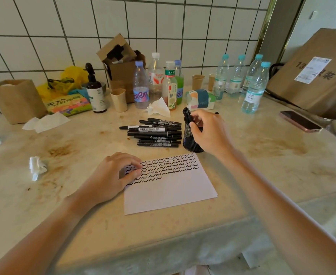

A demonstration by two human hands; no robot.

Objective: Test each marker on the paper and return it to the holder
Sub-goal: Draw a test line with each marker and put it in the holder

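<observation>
Head view: the right hand (206, 132) curls its fingers round a black marker (187, 114) at the mouth of the mesh holder (191, 141). The left hand (113, 175), fingers bent, presses the scribbled paper (169, 187) flat and holds nothing. Loose markers (155, 133) lie just left of the holder, long axes running left-right, nearer the right hand.

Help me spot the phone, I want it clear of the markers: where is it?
The phone lies flat at the table's far right in the head view, beside the big cardboard box, right of the water bottles and well away from the marker pile.
</observation>
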